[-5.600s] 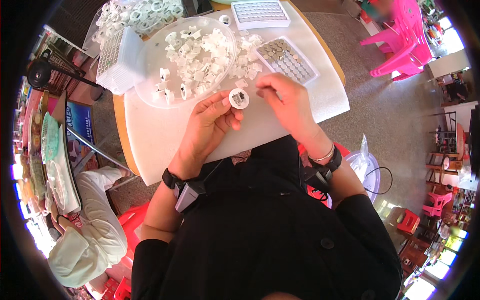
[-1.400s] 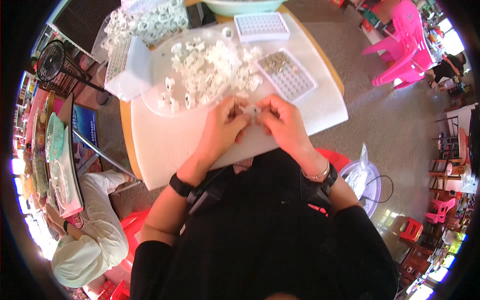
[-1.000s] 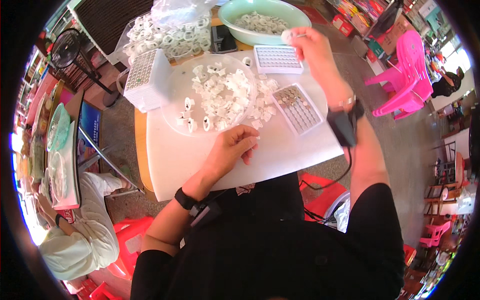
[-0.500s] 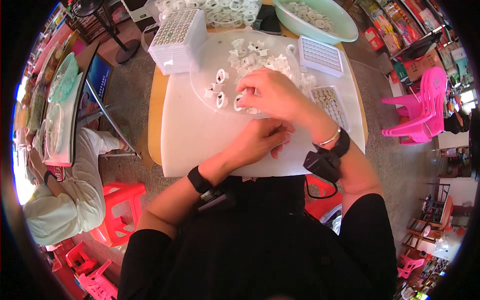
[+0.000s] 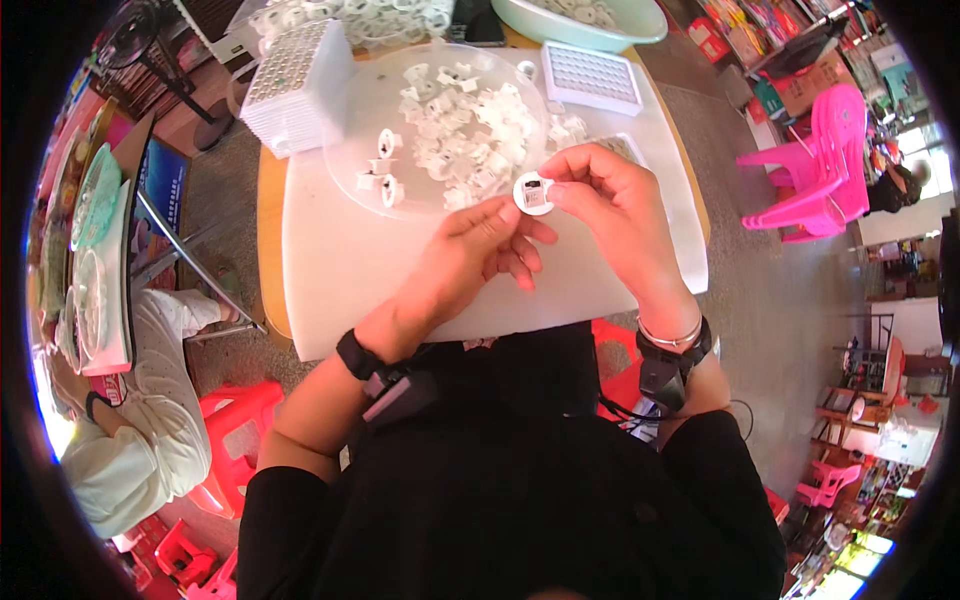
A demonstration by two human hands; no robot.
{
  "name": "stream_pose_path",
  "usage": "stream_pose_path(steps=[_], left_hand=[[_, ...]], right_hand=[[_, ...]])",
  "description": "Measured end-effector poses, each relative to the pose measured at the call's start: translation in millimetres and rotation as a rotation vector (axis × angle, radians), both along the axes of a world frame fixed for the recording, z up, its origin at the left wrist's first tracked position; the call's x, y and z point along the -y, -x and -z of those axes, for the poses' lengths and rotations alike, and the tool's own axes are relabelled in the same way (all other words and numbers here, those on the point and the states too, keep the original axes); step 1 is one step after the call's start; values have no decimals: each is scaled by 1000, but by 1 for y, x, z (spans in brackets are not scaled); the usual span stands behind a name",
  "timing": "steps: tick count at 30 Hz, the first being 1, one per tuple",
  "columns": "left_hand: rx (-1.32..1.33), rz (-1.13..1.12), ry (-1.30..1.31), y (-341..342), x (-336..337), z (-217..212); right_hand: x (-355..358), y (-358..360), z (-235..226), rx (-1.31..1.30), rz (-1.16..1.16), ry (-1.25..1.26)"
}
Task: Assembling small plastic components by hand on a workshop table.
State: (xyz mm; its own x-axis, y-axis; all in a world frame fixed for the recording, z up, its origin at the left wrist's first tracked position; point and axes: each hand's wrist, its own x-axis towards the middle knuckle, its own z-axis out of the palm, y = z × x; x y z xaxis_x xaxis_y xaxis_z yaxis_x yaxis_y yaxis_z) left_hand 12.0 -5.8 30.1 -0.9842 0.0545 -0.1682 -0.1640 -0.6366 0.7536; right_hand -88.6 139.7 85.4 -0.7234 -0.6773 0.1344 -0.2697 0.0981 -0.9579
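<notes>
Over the near side of the table I hold up a small round white plastic part (image 5: 531,197) with a dark square opening in its face. My right hand (image 5: 622,212) pinches its right edge between thumb and fingers. At its left edge, the thumb and forefinger of my left hand (image 5: 455,257) close on it, while the other fingers curl loosely below. Behind my hands lies a clear round tray (image 5: 352,192) bearing a heap of white plastic parts (image 5: 480,135). A few similar parts (image 5: 388,165) are set apart on its left side.
Stacked white trays (image 5: 295,95) stand at the back left. A pale grid tray (image 5: 592,78) is at the back right, near a green basin (image 5: 600,35). My right hand partly covers another small tray (image 5: 625,148). Beyond are pink chairs (image 5: 838,150) and a seated person (image 5: 160,420).
My right hand has left the tray and come nearer with a round white part. My left hand has risen to meet it. The whole view has shifted somewhat.
</notes>
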Motion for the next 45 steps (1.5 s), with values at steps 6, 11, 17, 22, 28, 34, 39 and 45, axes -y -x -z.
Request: stream_pose_path(steps=[6,11,17,22,28,34,39,45], left_hand=[[-6,111,-102,8,-4,2],[16,210,-134,9,-8,10],[7,158,-183,12,-10,17],[-18,181,-235,14,-10,25],[16,167,-208,12,-10,24],[-5,152,-285,14,-8,26],[-1,142,-312,14,-9,27],[-24,146,-314,13,-9,27]], right_hand=[[-28,-12,15,145,-42,83],[-42,-15,27,90,16,21],[-71,21,32,-54,340,-51],[-79,70,56,-640,568,-325],[-73,78,69,-877,539,-487],[-64,49,51,-492,514,-341],[-48,-8,23,-30,261,-61],[-37,-23,26,-207,162,-7]])
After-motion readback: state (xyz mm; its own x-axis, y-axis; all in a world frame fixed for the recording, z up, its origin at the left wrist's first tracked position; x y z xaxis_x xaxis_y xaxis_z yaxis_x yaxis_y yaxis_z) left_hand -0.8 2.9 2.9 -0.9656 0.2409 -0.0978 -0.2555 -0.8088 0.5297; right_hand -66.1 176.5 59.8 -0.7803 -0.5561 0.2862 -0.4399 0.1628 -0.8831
